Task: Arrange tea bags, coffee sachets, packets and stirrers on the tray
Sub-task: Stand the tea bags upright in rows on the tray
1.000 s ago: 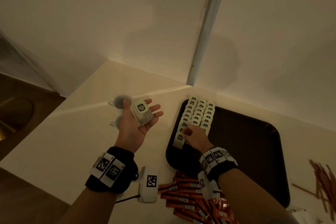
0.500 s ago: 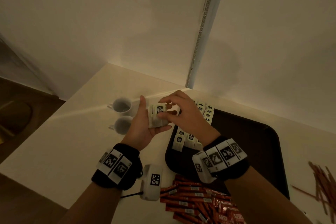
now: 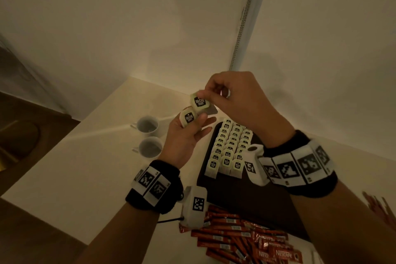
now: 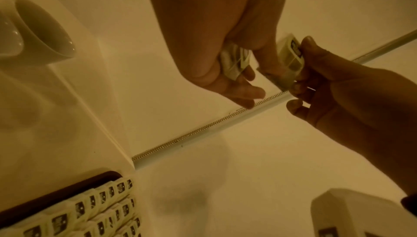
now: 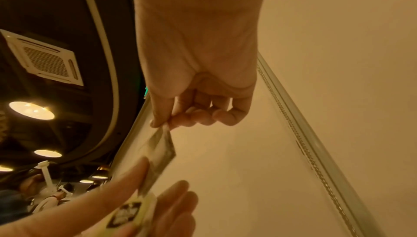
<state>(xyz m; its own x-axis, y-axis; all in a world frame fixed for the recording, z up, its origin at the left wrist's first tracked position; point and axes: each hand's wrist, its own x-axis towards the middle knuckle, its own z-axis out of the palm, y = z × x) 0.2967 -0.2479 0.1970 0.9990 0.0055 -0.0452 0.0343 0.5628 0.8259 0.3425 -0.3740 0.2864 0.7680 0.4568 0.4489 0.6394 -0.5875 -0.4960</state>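
Observation:
My left hand (image 3: 189,123) is raised above the table's back left and holds a small stack of pale green tea bags (image 3: 189,117) between thumb and fingers. Just above it, my right hand (image 3: 206,94) pinches a single tea bag (image 3: 199,102) by its top edge. That bag hangs apart from the stack. The left wrist view shows the stack (image 4: 234,62) and the pinched bag (image 4: 291,53) side by side. In the right wrist view the bag (image 5: 160,150) dangles from my fingertips (image 5: 158,122). Three rows of tea bags (image 3: 231,148) lie on the dark tray (image 3: 278,188).
Two white cups (image 3: 147,124) (image 3: 150,147) stand left of the tray. Red coffee sachets (image 3: 235,240) lie piled at the table's near edge. Brown stirrers (image 3: 380,206) lie at the far right. A wall with a metal strip (image 3: 244,19) rises behind the table.
My right hand left the tea bag rows on the tray, reached over to my left hand and lifted one tea bag off the stack. Both hands rose.

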